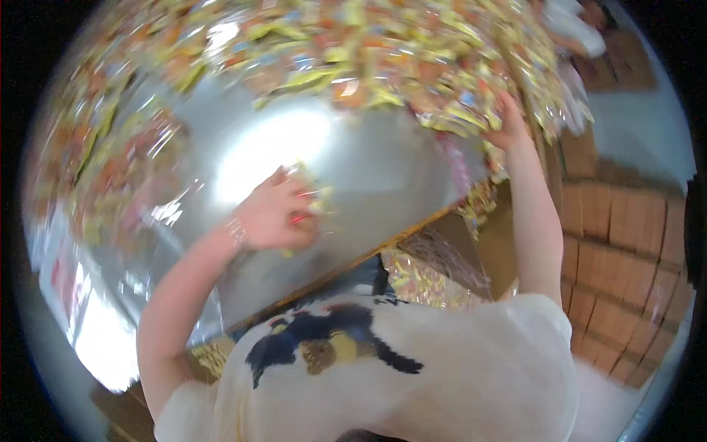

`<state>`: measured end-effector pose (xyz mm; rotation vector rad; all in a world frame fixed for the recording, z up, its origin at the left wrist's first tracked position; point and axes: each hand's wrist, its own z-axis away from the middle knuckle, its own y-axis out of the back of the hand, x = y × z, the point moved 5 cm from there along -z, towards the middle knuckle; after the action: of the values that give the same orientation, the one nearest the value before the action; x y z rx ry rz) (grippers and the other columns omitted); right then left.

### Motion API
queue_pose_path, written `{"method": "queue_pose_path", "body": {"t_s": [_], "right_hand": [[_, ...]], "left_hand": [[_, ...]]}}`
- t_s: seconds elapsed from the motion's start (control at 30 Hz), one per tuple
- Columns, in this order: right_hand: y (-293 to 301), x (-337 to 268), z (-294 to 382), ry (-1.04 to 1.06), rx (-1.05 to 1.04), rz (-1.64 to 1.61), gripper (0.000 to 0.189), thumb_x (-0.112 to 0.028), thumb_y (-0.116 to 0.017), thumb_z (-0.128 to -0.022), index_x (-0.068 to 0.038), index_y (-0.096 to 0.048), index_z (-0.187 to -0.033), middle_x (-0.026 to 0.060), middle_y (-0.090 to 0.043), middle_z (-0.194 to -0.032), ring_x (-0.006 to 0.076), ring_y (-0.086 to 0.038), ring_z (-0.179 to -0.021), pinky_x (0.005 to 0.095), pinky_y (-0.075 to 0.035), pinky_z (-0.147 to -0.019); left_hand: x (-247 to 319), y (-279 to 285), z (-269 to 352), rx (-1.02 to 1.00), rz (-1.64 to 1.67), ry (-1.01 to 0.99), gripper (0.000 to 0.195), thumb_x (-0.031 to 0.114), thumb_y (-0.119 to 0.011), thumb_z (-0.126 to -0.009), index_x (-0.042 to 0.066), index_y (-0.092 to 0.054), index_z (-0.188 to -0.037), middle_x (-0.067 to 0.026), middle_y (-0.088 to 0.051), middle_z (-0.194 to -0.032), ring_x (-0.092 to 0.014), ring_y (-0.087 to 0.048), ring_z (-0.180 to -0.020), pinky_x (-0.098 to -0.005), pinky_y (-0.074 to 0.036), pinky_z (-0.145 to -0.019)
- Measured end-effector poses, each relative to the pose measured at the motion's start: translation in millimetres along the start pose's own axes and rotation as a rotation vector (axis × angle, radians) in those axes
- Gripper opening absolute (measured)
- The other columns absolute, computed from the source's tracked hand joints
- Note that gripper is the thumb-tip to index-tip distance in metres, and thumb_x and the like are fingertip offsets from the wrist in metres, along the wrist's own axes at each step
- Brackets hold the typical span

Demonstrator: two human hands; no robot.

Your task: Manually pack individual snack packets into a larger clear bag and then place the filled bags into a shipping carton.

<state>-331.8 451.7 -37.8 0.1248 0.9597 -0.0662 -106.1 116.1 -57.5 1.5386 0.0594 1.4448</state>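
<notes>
My left hand (281, 212) is curled over small yellow and clear wrapped packets (320, 201) above the shiny metal tabletop (375, 160); blur hides how firmly the fingers hold them. At the upper right, my right hand (509, 124) reaches to the edge of a large heap of yellow, shiny wrapped packets (353, 66), its fingers partly hidden among them. Whether it grips any packet cannot be told. A clear plastic bag filled with similar packets (132, 171) lies left of my left hand.
Clear plastic bags (88, 309) lie at the left. Below the table's front edge (353, 265) are an open cardboard box (497, 243) and more packets (425, 279). Stacked brown cartons (618, 276) stand at the right. Another person (574, 33) is at the upper right, beyond the heap.
</notes>
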Motion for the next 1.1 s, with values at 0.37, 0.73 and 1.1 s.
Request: {"method": "queue_pose_path", "body": {"t_s": [0.37, 0.73, 1.1], "right_hand": [[5.1, 18.1, -28.8, -0.128, -0.267, -0.28, 0.044, -0.043, -0.053, -0.082, -0.014, -0.054, -0.115, 0.0055, -0.053, -0.117, 0.0279, -0.045, -0.113, 0.0505, -0.033, -0.097], [-111.3, 6.6, 194.8, 1.402, -0.131, 1.633, 0.056, -0.041, -0.066, -0.066, -0.004, -0.057, -0.108, 0.0161, -0.053, -0.112, 0.0333, -0.046, -0.108, 0.0436, -0.037, -0.092], [-164.0, 84.4, 169.8, 1.259, -0.359, 1.801, 0.063, -0.047, -0.067, -0.062, -0.003, -0.056, -0.106, 0.0181, -0.05, -0.108, 0.0338, -0.045, -0.106, 0.0419, -0.038, -0.091]], "left_hand": [[21.8, -53.1, 195.1, 0.868, 1.063, -0.345, 0.037, 0.026, -0.064, -0.071, 0.005, -0.062, -0.1, -0.012, -0.056, -0.105, -0.024, -0.055, -0.097, -0.0421, -0.044, -0.08], [-24.3, -11.9, 318.8, 1.699, 0.828, -0.489, 0.048, 0.021, -0.057, -0.075, -0.001, -0.046, -0.115, -0.0107, -0.055, -0.103, -0.021, -0.055, -0.093, -0.0304, -0.048, -0.078], [29.3, 44.4, 333.7, 2.177, 1.35, -0.319, 0.066, 0.043, -0.044, -0.074, 0.011, -0.038, -0.131, -0.0131, -0.035, -0.136, -0.037, -0.021, -0.13, -0.0654, -0.002, -0.102]]}}
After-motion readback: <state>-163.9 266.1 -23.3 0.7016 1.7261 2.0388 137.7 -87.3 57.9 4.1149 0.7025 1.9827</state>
